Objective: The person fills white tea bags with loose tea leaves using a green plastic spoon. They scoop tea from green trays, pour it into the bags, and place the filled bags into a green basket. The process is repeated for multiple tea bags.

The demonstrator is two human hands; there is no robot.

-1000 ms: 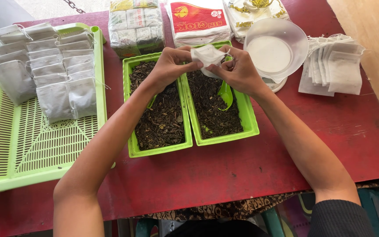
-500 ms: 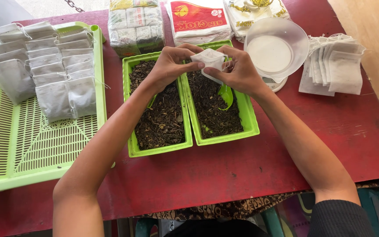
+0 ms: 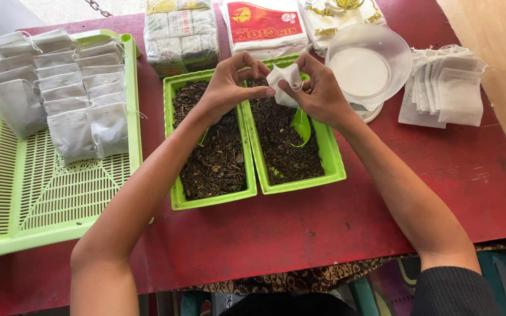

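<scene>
Since half a second ago: you are drawing the small white bag (image 3: 283,82) a little lower and nearer, both hands keeping their pinch.
Left hand (image 3: 228,88): fingers are curling in, thumb tip pressing the bag's left edge.
Right hand (image 3: 322,90): thumb and fingers are gripping its right side.
Bag: hanging over the far end of the right green tray (image 3: 329,169) of loose dark leaves; crumpled, long axis running roughly up and down, which end is open you cannot tell.
Nearby: green scoop (image 3: 301,126) lying in that tray; left green tray (image 3: 175,169) alongside; filled bags in the slotted basket (image 3: 48,199); red surface (image 3: 300,234) underneath.
</scene>
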